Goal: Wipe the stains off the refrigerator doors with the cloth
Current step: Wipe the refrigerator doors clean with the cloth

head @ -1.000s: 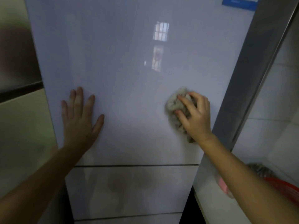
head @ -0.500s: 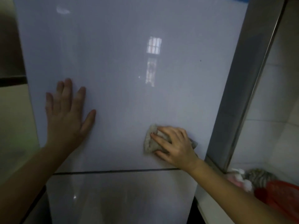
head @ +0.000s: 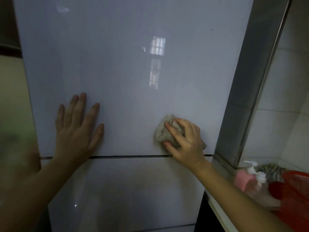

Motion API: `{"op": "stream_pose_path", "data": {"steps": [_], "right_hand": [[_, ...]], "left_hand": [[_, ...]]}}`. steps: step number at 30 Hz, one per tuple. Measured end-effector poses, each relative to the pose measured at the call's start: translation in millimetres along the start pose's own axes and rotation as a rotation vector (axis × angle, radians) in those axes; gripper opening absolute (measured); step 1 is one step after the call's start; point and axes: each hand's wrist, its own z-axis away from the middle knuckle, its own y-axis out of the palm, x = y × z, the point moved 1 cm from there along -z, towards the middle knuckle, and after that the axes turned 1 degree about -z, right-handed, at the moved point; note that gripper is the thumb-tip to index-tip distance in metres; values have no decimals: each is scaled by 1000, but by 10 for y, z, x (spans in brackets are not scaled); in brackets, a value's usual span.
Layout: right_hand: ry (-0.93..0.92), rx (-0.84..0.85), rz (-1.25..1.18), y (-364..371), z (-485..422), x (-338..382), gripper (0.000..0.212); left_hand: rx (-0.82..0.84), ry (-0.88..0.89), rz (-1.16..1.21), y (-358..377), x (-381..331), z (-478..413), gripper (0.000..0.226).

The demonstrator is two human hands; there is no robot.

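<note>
Grey-beige and crumpled, the cloth [head: 164,133] sits bunched under the right hand [head: 185,141], whose fingers curl over it and press it flat against the upper refrigerator door [head: 125,64], low down and towards the right edge, just above the dark seam [head: 127,156] that parts this door from the lower door [head: 127,190]. Across the panel the left hand [head: 76,126] lies open, fingers spread and palm flat on the glossy white surface, holding nothing, and looks to be bracing the door against the push of the wiping. So the wipe is in full swing, by the look of it, on the bottom strip of the upper panel. No clear stain shows under or around the cloth; the sheen and a bright window reflection make smudges hard to tell, though a tiny dark speck [head: 211,29] sits high on the right. The next move likely calls for steady pressure along the seam line, then a drop onto the lower door, which appears dull and smeary. Off to the right, beside the refrigerator's grey side panel [head: 247,81], pink pump bottles [head: 247,180] and a red basket [head: 294,195] stand on a ledge, well clear of the work.
</note>
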Motion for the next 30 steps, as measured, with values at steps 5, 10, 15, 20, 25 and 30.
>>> {"op": "stream_pose_path", "data": {"steps": [5,10,15,20,25,30], "right_hand": [[137,-140,7,44,218,-40,51],[334,-295,-66,125,243,45,50],[319,-348,-92,122,235,35,49],[387,-407,-109,225,203,148,49],[235,-273,-88,448,81,593,50],[-1,-227,-16,531,127,683,47]], "left_hand": [[-50,58,-41,153,98,159,61],[-144,89,-75,271,158,189,60],[-142,40,-43,200,228,282,61],[-125,28,-63,224,304,553,63],[-127,15,-82,252,279,628,62],[-123,18,-105,213,331,632,61]]}}
